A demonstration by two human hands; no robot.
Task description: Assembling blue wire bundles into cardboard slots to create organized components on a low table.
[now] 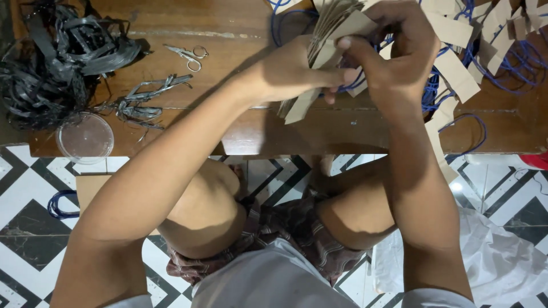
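The left hand (291,74) has its grip clamped around a fanned stack of brown card tags (328,40), held just above the wooden bench (240,131). The right hand (397,51) pinches the topmost tag between thumb and fingers. This looks like sorting or counting the tags; separating one cleanly calls for a light thumb slide. Loose tags with blue cord loops (456,74) lie right, small scissors (188,55) and black strips (51,63) left.
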